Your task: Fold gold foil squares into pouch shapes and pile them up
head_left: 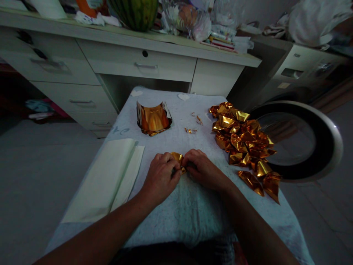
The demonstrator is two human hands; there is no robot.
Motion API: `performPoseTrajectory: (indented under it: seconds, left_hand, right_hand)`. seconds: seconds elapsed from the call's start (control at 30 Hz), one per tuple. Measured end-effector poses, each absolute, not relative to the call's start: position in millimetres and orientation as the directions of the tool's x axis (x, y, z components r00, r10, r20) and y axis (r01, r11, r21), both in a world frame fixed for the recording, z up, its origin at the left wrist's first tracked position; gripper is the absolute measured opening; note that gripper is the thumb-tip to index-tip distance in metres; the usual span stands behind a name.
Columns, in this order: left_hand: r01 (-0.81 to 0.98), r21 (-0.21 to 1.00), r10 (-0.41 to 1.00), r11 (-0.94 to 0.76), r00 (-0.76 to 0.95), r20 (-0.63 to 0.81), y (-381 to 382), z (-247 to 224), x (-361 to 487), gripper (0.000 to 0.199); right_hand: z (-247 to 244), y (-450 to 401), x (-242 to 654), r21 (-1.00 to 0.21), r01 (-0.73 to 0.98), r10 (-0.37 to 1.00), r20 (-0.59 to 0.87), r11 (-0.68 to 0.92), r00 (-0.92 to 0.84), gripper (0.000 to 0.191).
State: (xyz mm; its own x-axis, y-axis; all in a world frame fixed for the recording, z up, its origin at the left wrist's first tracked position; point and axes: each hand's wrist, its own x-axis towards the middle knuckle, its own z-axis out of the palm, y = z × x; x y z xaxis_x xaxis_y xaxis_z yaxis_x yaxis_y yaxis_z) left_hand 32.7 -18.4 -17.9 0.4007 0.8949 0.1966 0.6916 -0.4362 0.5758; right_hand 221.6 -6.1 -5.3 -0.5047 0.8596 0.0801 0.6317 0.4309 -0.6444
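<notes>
Between my two hands, over the middle of the cloth-covered table [171, 221], is a small piece of gold foil [177, 157]. My left hand [162, 173] pinches its left side, fingers curled. On the other side my right hand [200, 166] is closed on the foil's right edge. My fingers hide most of the piece, so its full shape cannot be made out. A stack of curved gold foil sheets [153, 117] stands beyond my left hand. Tiny gold scraps [190, 130] lie past my hands. Folded gold foil pieces [242, 140] are heaped to the right.
Pale folded paper [102, 180] lies at the table's left. Behind stands a white desk with drawers [146, 62], bearing a watermelon [135, 13] and plastic bags [190, 18]. At the right, a washing machine's open round door [328, 143] reaches close to the table edge.
</notes>
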Motion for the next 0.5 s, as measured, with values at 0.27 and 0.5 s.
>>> performPoseTrajectory:
  seconds: [0.27, 0.5]
  left_hand:
    - [0.706, 0.552, 0.893, -0.443, 0.401, 0.204, -19.3, -19.6, 33.1, 0.006]
    - [0.716, 0.548, 0.897, -0.433, 0.400, 0.187, -17.3, -20.8, 33.6, 0.006]
  right_hand:
    - [-2.8, -7.1, 219.2, -0.624, 0.659, 0.866, 0.060, 0.420, -0.496, 0.018]
    - [-1.7, -8.4, 218.0, -0.607, 0.681, 0.874, 0.047, 0.410, -0.484, 0.014]
